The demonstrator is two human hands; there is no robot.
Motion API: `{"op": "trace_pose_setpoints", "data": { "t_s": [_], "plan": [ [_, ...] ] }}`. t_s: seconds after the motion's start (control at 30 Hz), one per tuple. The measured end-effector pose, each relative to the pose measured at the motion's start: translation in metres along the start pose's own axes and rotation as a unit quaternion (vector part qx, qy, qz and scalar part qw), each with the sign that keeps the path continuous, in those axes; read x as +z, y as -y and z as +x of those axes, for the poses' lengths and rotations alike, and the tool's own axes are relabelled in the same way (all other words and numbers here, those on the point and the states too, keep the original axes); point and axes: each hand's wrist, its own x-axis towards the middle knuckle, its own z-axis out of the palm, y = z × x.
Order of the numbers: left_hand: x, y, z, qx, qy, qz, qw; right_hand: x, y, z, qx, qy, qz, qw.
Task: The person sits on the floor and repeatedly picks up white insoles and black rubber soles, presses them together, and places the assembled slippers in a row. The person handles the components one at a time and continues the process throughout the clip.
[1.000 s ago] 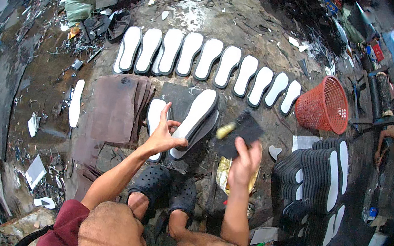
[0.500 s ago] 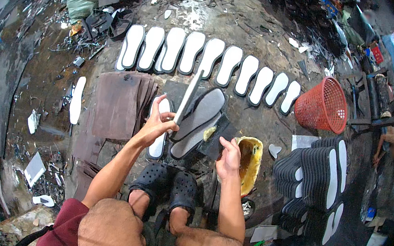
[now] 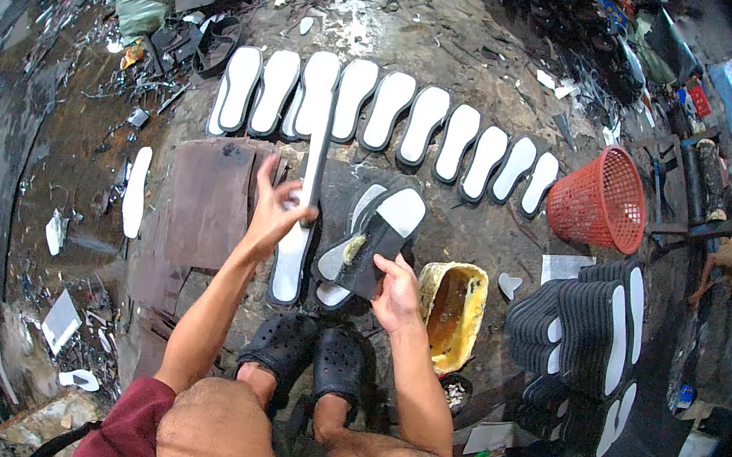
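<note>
My left hand (image 3: 275, 218) pinches a shoe sole (image 3: 319, 153) between thumb and fingers, holding it upright and nearly edge-on. In my right hand (image 3: 397, 297) is a flat dark rectangular piece (image 3: 368, 264) with a dab of yellowish glue (image 3: 352, 249) on it. That piece lies over several soles, and the white end of one sole (image 3: 402, 212) shows beyond it. Whether it touches them, I cannot tell. Left of these, below my left hand, another white-topped sole (image 3: 288, 269) lies flat. A yellow-crusted tub (image 3: 475, 312) with amber liquid stands just right of my right hand.
Beyond my hands curves a row of white-topped soles (image 3: 391, 107). Brown sheets (image 3: 212, 204) are stacked at left. A red basket (image 3: 596, 199) stands at right, above piled black soles (image 3: 589, 323). My feet wear black clogs (image 3: 280, 351). Scraps litter the floor.
The sole in my left hand has swung from a slant to nearly upright, shifting left. My right hand has moved left and down with the dark piece, which now covers more of the soles beneath.
</note>
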Motion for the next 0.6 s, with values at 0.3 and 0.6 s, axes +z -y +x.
{"op": "trace_pose_setpoints", "data": {
  "t_s": [0.3, 0.6],
  "plan": [
    [0.063, -0.021, 0.177, 0.177, -0.115, 0.458, 0.863, 0.03, 0.036, -0.043, -0.11, -0.017, 0.0, 0.994],
    [0.037, 0.027, 0.093, 0.247, -0.077, 0.371, 0.892, 0.025, 0.076, -0.047, -0.244, -0.08, -0.311, 0.915]
  ]
}}
